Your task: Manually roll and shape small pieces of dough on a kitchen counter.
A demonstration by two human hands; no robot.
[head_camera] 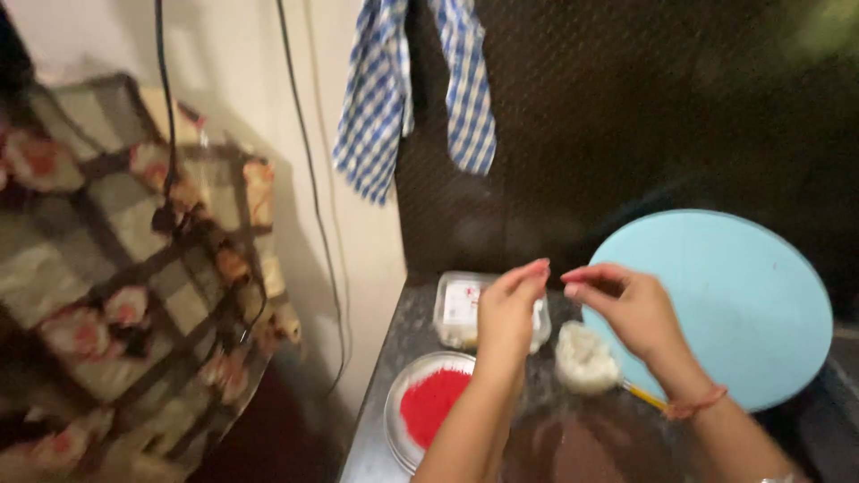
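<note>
My left hand (506, 313) is raised over the dark counter with its fingers pressed together and pointing up; whether it pinches anything is too blurred to tell. My right hand (626, 309) hovers beside it, fingers curled toward the left hand, a red thread on the wrist. Below them lies a white lumpy mass (583, 358) with a yellow stick (646, 395) running out from under it. A clear plastic box (461, 309) sits behind my left hand. A round glass plate (404, 394) holding red powder (431, 404) is at the counter's front left.
A round light-blue board (725, 304) leans at the right against the dark wall. A blue-and-white checked cloth (407, 89) hangs above. Black cables (309, 179) run down the pale wall. A floral patterned fabric (125, 277) fills the left side beyond the counter edge (371, 394).
</note>
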